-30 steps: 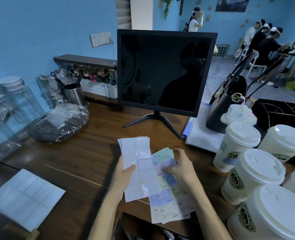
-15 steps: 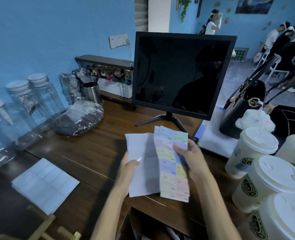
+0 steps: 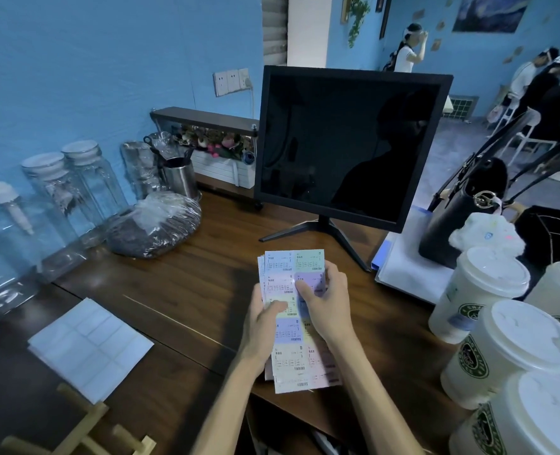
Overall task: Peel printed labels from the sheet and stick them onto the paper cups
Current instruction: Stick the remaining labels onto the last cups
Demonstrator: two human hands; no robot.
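jars (image 3: 75, 192): clear, lidded, lined up along the blue wall at the far left, out of the working area.
blank sheet (image 3: 90, 348): white, gridded, apparently stripped of labels; it lies flat on the table at the left, well apart from the hands, likely set aside as spent.
bag (image 3: 155, 226): dark contents in clear wrap, resting just in front of a steel pot (image 3: 180, 178) near the wall.
left hand (image 3: 260, 326): fingers curl under the left edge of the label sheets, thumb pressed flat on top; it grips the stack so the sheets stay steady for peeling.
label sheets (image 3: 293, 356): a small stack of pastel printed labels, held above the table's near edge, long side running away from the person; the top sheet looks full, so no label seems peeled from it yet.
right hand (image 3: 328, 307): thumb on a purple label near the sheet's upper right, fingers curled behind the edge; probably pinching there to lift a corner, though the blur hides whether one has lifted.
monitor (image 3: 347, 146): dark, on its stand behind the sheets.
cups (image 3: 508, 343): lidded white paper cups with green logos, clustered at the right within reach; the farthest one may already carry a label.
table (image 3: 180, 290): dark wood, bare in the middle.
room: blue walls; people stand and sit far back on the right.
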